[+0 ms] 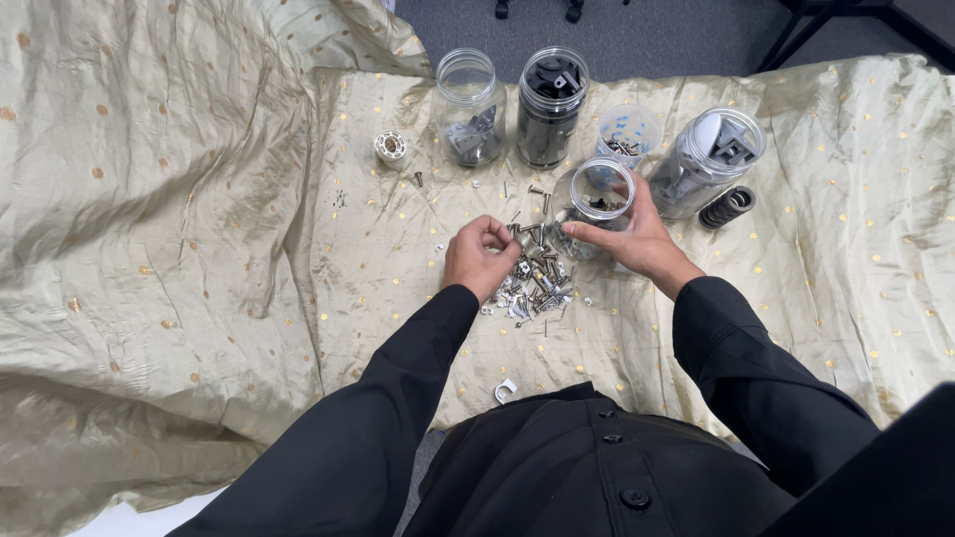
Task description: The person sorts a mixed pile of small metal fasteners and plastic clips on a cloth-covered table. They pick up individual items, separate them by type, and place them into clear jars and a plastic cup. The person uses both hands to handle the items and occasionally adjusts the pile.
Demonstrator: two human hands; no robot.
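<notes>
Five clear jars stand at the far side of a bench draped in creased gold cloth (199, 249) with dots: one with grey parts (469, 107), one packed with black parts (550, 105), a small cup (629, 129), a tilted jar (708, 159), and a nearer small jar (595, 204). Right hand (637, 239) wraps its grip round that small jar. Left hand (479, 254) pinches fingertips shut, contents too small to tell, just over a pile of metal screws (537, 283). Stacked black rings (728, 207) and a bearing (390, 146) lie aside.
</notes>
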